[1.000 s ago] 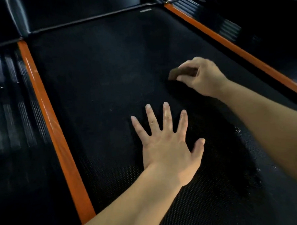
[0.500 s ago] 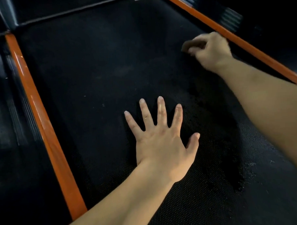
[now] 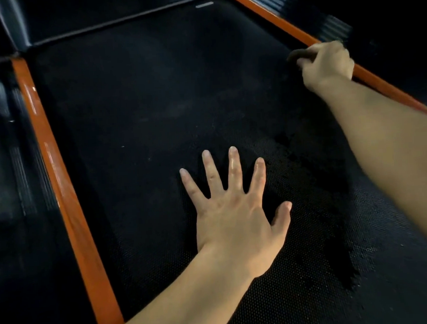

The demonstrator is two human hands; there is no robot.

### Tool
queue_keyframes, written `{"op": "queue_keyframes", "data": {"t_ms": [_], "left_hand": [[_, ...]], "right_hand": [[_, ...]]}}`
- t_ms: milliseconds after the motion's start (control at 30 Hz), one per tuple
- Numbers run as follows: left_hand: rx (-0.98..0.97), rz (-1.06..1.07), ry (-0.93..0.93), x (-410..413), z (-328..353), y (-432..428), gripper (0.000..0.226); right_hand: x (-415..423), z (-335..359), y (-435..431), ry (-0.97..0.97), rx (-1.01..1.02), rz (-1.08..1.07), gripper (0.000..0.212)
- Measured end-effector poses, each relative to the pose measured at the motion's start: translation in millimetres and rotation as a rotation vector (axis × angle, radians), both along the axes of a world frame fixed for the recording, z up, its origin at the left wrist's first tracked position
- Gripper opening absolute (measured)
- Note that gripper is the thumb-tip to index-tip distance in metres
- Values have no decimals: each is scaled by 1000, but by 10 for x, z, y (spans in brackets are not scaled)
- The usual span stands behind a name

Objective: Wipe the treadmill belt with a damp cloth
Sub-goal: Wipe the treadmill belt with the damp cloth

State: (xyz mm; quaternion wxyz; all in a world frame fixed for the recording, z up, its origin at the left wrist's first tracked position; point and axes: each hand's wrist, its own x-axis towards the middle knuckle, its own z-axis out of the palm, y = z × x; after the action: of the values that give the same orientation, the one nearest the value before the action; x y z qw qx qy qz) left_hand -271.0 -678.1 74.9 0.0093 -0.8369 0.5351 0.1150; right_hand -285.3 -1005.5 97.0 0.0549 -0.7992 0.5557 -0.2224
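Head view, reading across the belt (image 3: pixel 144 103) from its left edge to its right. An orange left rail (image 3: pixel 61 168) borders the belt's left edge. The strip of belt beside it looks dull and dry, with a few pale specks (image 3: pixel 122 146) lying on it, so I judge this part unwiped.

On the belt's near middle the left hand (image 3: pixel 234 210) lies flat, palm down, fingers straight and fanned wide with the thumb out to the side. It holds nothing and seems to brace the person.

Right of that, on the belt's right half, a darker, rough-edged damp patch (image 3: pixel 318 181) runs from mid-belt toward the near corner. It looks like the only stretch wiped so far. By that reckoning the job is early: the left half and the far end remain.

At the belt's far right edge the right hand (image 3: pixel 325 64) has its fingers curled round the cloth (image 3: pixel 298 56), a dark wad of which only a small end pokes out on the hand's left. The cloth sits down at the belt surface, just beside the orange right rail (image 3: pixel 275 22), which the hand overlaps; whether it presses the belt I cannot tell.
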Motion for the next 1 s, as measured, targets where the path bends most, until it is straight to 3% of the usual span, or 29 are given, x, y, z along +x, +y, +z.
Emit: {"op": "queue_keyframes", "data": {"t_ms": [100, 167, 267, 333, 500, 700, 833, 900, 1000], "left_hand": [[3, 1, 2, -9, 6, 3, 82], [7, 4, -3, -6, 11, -4, 82], [26, -2, -4, -8, 10, -10, 82], [21, 2, -2, -6, 4, -9, 82], [12, 5, -12, -12, 4, -8, 82], [11, 3, 1, 4, 24, 5, 82], [9, -3, 9, -5, 20, 13, 82], [-4, 0, 4, 2, 13, 3, 83], [-5, -2, 3, -3, -1, 1, 83]], "right_hand": [[-219, -36, 130, -44, 114, 179, 26], [-329, 7, 114, 34, 112, 235, 26], [-254, 74, -76, 167, -25, 21, 32], [-256, 37, -12, 93, -28, -26, 32], [-602, 41, 390, -48, 227, 244, 21], [-375, -41, 137, -59, 44, -108, 31], [-629, -26, 421, -59, 239, 251, 21], [-787, 18, 471, -15, 238, 384, 20], [-702, 62, 254, -43, 160, 214, 22]]}}
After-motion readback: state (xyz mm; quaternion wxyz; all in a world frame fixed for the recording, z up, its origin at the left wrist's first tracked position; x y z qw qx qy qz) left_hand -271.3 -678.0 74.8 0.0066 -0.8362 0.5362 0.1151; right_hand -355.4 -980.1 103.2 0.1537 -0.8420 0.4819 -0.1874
